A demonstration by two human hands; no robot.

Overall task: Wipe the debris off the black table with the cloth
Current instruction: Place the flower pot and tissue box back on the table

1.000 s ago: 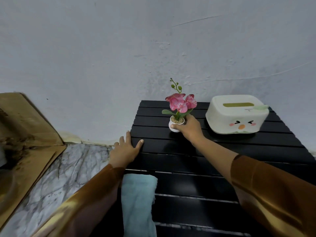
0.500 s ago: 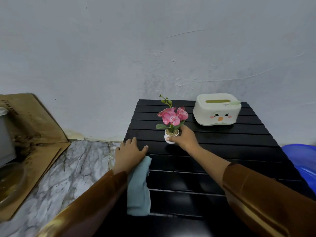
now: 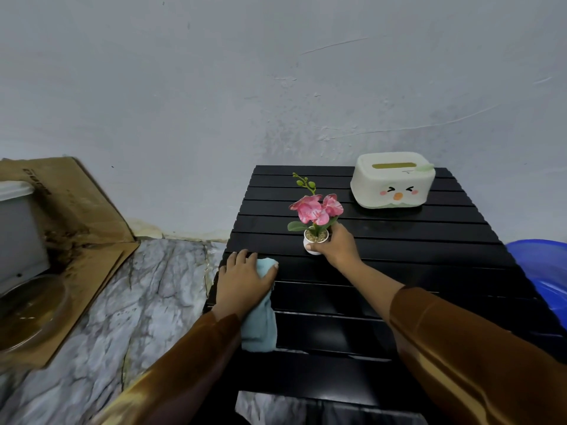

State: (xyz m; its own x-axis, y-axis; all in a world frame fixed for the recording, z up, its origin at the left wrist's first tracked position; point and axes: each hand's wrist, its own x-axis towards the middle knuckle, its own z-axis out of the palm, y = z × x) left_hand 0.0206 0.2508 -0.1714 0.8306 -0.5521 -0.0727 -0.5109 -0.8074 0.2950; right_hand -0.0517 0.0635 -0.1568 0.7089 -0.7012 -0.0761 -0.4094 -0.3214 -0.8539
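1. Far left, a brown cardboard sheet leans against the wall and lies on the floor. A round clear lid sits on it, next to a grey box.
2. The floor beside it looks like grey marble.
3. The left hand lies flat with its fingers spread, pressing down on the light blue cloth. The cloth sits on the near left part of the black table, and one end hangs back toward the person.
4. In the middle of the table stands a little white flower pot with pink flowers. The right hand is closed around the pot, which stands just past the cloth.
5. At the far right of the table sits a white tissue box with a funny face on it. It is well apart from both hands.
6. Far right, on the floor by the table, part of a blue tub shows.
7. Both sleeves are shiny brown.
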